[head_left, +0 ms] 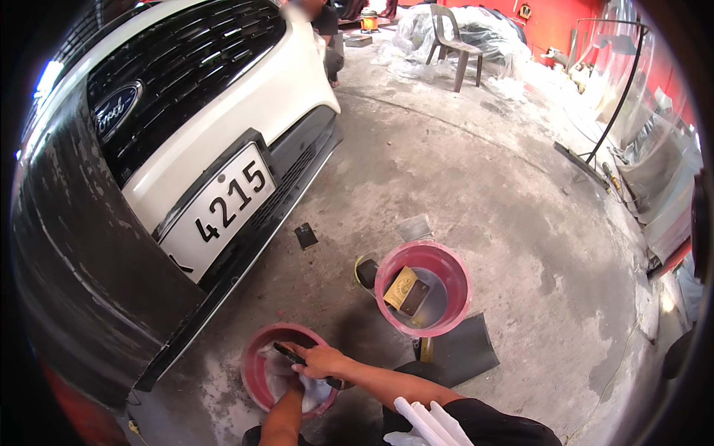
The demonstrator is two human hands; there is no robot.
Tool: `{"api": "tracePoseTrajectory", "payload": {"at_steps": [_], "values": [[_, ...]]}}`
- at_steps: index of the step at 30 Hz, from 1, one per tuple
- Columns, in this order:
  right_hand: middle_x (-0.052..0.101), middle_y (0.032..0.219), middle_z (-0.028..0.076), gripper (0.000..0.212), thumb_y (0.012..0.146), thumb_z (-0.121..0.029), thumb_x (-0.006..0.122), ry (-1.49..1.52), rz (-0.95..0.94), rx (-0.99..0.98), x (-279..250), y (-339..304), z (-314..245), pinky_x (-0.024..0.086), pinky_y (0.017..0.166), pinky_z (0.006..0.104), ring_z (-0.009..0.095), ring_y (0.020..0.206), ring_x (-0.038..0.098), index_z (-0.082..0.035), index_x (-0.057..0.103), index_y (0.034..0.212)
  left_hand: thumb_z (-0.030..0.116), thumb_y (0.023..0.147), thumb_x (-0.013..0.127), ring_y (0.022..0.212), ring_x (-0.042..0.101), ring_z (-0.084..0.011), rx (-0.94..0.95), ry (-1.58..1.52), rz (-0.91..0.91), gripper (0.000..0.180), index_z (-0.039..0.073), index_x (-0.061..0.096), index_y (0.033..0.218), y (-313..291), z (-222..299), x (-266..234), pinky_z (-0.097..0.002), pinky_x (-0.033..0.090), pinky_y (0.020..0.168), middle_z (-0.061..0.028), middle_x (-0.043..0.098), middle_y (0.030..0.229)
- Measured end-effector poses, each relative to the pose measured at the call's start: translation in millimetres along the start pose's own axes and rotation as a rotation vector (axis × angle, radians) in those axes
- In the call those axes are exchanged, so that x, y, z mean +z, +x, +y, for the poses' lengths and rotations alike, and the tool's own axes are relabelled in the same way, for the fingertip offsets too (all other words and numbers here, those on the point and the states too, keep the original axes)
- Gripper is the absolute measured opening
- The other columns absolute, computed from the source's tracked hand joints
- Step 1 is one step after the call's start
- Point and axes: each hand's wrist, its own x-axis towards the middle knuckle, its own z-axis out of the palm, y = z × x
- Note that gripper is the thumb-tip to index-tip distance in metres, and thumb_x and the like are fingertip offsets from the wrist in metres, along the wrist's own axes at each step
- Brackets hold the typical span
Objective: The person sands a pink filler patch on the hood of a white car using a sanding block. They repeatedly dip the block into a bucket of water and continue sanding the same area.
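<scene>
My right hand (321,363) is closed around a long, flat black block (288,351), held over the red bucket (253,380) at my feet. My left hand (292,386) reaches down into that same bucket, just under the right hand. Its fingers are hidden, so their grip cannot be seen. Beside it in the bucket shows something whitish (316,392), either wet cloth or suds. A second, pinkish-red bucket (465,286) stands ahead to the right, with some water, a yellow-brown printed sheet (402,286) and a dark pad (416,296) inside.
A white car front (305,70) with a dark, scuffed bumper corner (82,275) fills the left. Sheets of dark abrasive paper (461,353) lie by the second bucket; a small black piece (306,236) lies nearer the car. Farther back are a chair (455,48) and a crouching person (327,30).
</scene>
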Motion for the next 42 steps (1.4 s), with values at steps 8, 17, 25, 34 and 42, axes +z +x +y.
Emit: {"api": "tracePoseTrajectory", "payload": {"at_steps": [8,17,25,34,42], "values": [[0.066,0.135,0.028,0.070,0.104,-0.054,0.048,0.118,0.074,0.037,16.7,34.3,27.2,0.048,0.108,0.0524,0.046,0.126,0.064,-0.012,0.042,0.159,0.034,0.084,0.078,0.145,0.048,-0.0425,0.220,-0.074,-0.170,0.082,0.006,0.048,0.156,-21.8,-21.9,-37.1,-0.0528,0.042,0.119,-0.0275,0.049,0.156],[0.076,0.117,0.022,0.069,0.092,-0.040,0.059,-0.442,-0.139,0.126,51.5,112.4,16.5,0.063,0.084,0.0525,0.040,0.103,0.076,-0.019,0.048,0.156,0.037,0.086,0.069,0.116,0.073,-0.0334,0.062,0.331,-0.156,0.042,0.014,0.079,0.119,-50.5,15.2,-8.0,-0.0544,0.057,0.095,-0.0144,0.077,0.122],[0.071,0.129,0.022,0.047,0.097,-0.033,0.055,-0.871,-0.034,-0.286,147.7,149.1,92.1,0.049,0.111,0.0537,0.045,0.122,0.065,-0.001,0.071,0.128,0.035,0.097,0.065,0.121,0.060,-0.0282,-0.021,0.019,0.212,0.041,0.011,0.066,0.131,-17.4,25.8,80.8,-0.0505,0.049,0.100,-0.0112,0.063,0.134],[0.075,0.108,0.018,0.060,0.087,-0.030,0.082,0.444,-0.213,0.304,28.7,76.8,43.7,0.060,0.079,0.0392,0.025,0.093,0.074,0.009,0.067,0.130,0.033,0.106,0.060,0.091,0.064,-0.0168,0.333,-0.837,0.090,0.027,0.007,0.066,0.113,-175.4,20.4,-125.1,-0.0374,0.055,0.079,-0.0033,0.068,0.102],[0.071,0.102,0.012,0.044,0.093,-0.019,0.077,0.901,-0.147,0.502,-80.6,-120.9,-100.9,0.058,0.077,0.0344,0.022,0.091,0.072,0.007,0.064,0.126,0.034,0.107,0.064,0.110,0.071,-0.0204,0.293,-0.520,1.019,0.029,0.012,0.071,0.124,-550.7,53.8,-559.4,-0.0373,0.059,0.099,-0.0063,0.073,0.121]]}}
